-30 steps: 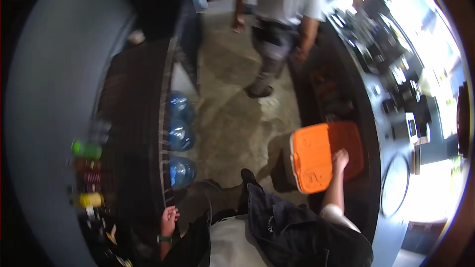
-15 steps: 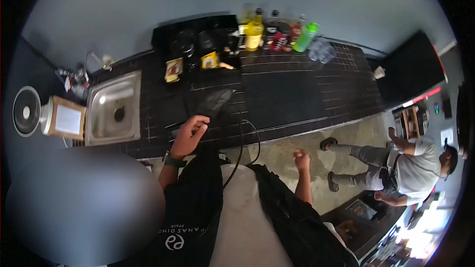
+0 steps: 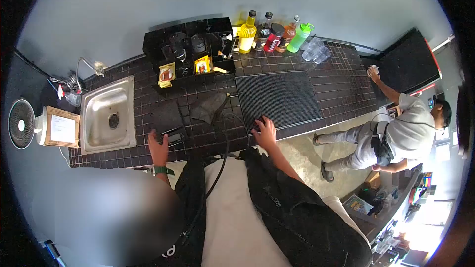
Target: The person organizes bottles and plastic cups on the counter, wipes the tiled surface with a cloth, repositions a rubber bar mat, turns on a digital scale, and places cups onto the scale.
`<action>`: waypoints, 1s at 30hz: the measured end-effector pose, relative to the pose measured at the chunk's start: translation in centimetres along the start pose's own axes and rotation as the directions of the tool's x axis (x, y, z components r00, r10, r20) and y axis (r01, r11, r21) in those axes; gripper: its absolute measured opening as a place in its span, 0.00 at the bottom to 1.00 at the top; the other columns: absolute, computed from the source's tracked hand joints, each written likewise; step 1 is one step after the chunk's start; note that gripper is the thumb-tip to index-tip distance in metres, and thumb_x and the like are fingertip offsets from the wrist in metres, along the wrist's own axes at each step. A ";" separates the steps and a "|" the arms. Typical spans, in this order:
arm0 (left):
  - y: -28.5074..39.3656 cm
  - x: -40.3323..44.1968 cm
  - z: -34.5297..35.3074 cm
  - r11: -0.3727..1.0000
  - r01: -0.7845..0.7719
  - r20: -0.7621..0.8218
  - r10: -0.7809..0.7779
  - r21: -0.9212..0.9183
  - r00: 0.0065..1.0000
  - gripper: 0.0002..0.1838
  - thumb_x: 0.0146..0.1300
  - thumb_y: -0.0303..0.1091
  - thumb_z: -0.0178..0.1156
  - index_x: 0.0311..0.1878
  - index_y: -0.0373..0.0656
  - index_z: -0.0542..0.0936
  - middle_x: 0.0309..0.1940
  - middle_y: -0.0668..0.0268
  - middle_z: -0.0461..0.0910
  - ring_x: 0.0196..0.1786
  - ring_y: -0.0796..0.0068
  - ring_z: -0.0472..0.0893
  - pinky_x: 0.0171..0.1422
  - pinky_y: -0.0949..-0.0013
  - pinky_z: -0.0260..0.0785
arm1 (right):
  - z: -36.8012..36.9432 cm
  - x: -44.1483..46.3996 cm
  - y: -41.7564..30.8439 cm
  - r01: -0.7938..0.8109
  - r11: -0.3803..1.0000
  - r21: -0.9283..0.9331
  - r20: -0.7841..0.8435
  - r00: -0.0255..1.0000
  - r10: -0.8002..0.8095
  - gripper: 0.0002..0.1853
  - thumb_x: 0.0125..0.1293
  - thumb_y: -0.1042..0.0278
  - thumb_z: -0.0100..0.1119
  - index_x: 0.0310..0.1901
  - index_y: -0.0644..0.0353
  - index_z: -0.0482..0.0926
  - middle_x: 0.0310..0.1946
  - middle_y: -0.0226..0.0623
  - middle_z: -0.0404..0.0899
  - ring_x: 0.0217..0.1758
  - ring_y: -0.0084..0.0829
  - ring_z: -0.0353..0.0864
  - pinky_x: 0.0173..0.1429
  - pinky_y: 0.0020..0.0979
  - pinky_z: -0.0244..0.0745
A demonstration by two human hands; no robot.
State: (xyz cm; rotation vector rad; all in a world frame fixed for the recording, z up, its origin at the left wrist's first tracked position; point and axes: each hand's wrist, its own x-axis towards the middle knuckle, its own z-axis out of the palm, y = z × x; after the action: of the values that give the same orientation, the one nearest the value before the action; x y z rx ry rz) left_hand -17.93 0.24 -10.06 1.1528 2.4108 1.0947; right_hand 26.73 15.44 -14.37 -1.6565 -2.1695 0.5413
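My left hand (image 3: 159,149) is at the front of the dark tiled counter (image 3: 341,76), fingers apart, beside a small black device with a display (image 3: 174,137). Whether it touches the device cannot be made out. Fingers spread, my right hand (image 3: 265,131) rests at the front left corner of a black ribbed mat (image 3: 279,99). Between the two hands, farther back, lies a crumpled dark cloth (image 3: 209,108). A black organizer (image 3: 148,44) behind it holds cups and yellow packets (image 3: 202,65).
Bottles (image 3: 247,34) and clear cups (image 3: 315,52) line the wall. A steel sink (image 3: 109,113), a cardboard-backed paper (image 3: 62,127) and a fan (image 3: 22,123) are at left. Another person (image 3: 410,123) stands at right, one hand at the counter's far end. A black cable crosses my chest.
My view has turned from the aisle and orange-lidded box to the counter. My right hand has come onto the mat; my left hand has moved left towards the device. The other person now reaches the counter.
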 end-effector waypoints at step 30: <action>-1.2 0.0 -1.2 1.000 0.020 0.231 -0.017 -0.012 0.973 0.50 0.62 0.52 0.72 0.78 0.36 0.58 0.72 0.41 0.64 0.74 0.42 0.66 0.78 0.46 0.60 | 3.2 8.9 -13.9 0.304 0.924 0.230 -0.098 0.952 -0.289 0.29 0.62 0.65 0.67 0.66 0.53 0.74 0.69 0.52 0.70 0.72 0.59 0.67 0.75 0.54 0.64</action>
State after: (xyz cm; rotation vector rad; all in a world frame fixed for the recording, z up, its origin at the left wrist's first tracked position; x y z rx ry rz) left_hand -19.23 -0.87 -10.10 1.1793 2.2268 0.9154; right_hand 11.37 20.40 -9.69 -1.1748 -2.1558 0.6269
